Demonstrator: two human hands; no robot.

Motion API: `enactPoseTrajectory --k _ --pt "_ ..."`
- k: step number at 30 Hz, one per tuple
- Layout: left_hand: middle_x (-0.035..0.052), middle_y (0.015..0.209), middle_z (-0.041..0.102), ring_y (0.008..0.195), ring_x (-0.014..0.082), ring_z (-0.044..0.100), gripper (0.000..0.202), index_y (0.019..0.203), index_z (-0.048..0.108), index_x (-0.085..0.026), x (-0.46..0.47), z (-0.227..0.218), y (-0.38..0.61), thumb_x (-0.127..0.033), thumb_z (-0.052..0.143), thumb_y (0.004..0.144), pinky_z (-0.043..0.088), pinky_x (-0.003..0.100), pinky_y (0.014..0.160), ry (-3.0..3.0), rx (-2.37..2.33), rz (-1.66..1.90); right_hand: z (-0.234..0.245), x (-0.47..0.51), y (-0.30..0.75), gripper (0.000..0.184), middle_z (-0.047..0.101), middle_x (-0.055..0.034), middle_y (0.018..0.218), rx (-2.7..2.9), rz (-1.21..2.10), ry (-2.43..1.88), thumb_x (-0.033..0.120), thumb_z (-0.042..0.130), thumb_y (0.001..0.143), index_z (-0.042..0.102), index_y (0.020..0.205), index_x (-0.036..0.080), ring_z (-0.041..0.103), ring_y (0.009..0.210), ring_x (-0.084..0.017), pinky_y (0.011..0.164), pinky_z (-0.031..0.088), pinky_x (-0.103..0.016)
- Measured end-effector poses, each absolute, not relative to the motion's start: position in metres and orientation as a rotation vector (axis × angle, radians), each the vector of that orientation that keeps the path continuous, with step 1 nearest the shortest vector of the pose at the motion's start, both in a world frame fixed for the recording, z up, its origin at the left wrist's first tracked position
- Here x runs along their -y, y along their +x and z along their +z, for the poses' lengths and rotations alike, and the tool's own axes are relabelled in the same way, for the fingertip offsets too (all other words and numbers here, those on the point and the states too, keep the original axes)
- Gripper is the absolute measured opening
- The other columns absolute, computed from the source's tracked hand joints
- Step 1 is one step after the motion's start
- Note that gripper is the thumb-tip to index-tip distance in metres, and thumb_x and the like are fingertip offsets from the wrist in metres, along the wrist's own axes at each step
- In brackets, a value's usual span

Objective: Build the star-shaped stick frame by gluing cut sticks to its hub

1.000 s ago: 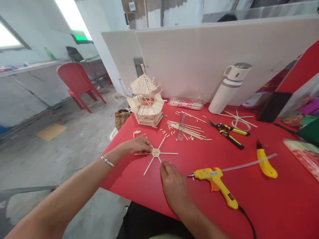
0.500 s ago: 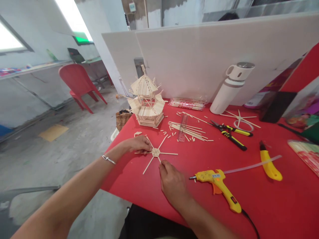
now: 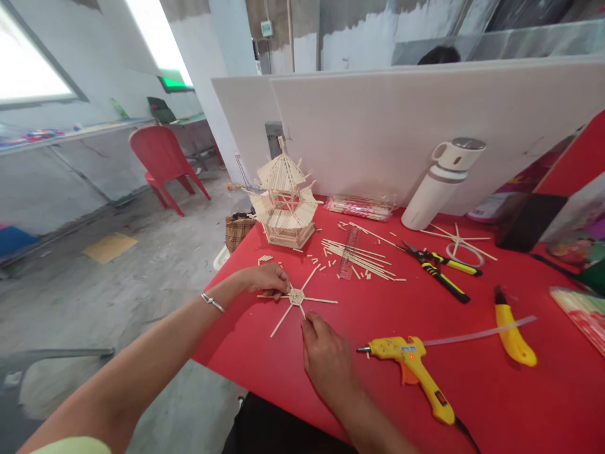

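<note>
A star of thin wooden sticks (image 3: 296,297), with a small woven hexagon at its hub, lies flat on the red table (image 3: 387,384). My left hand (image 3: 267,279) rests on the star's left spoke, fingers curled down onto it. My right hand (image 3: 326,359) lies just below the hub, its fingertips pinched on the end of a lower spoke. A yellow glue gun (image 3: 416,372) lies to the right of my right hand, its nozzle pointing left, a clear glue stick poking out behind.
A stick pagoda model (image 3: 285,202) stands at the back left of the table. Loose sticks and a clear ruler (image 3: 350,252), yellow-handled cutters (image 3: 442,268), a yellow knife (image 3: 513,331), a white flask (image 3: 437,183) and a second stick star (image 3: 458,243) lie behind. The table's left edge drops to the floor.
Both hands stay on the stick star; my right fingertips have crept slightly closer to the hub. The view has shifted a little as my head moved.
</note>
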State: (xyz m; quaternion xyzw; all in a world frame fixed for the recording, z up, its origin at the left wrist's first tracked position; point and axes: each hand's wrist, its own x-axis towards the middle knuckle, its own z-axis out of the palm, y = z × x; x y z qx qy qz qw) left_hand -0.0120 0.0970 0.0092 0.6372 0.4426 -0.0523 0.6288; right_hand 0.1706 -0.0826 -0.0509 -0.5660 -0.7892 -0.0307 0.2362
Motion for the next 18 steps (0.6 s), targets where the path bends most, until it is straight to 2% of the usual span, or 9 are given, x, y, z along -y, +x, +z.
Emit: enactPoseTrajectory --k 18 --pt "0.0010 0.045 0.060 0.030 0.0051 0.035 0.015 0.057 0.065 -0.012 -0.0916 0.0125 -0.0065 -0.027 0.064 0.061 0.023 0.019 0.032 1.403 -1.090 -0.059 -0.0540 0.0830 0.1717 0.036 0.067 -0.0123 0.116 2.140 -0.125 -1.489 0.005 0.046 0.084 0.065 0.113 0.013 0.065 0.101 -0.020 0.079 0.053 -0.026"
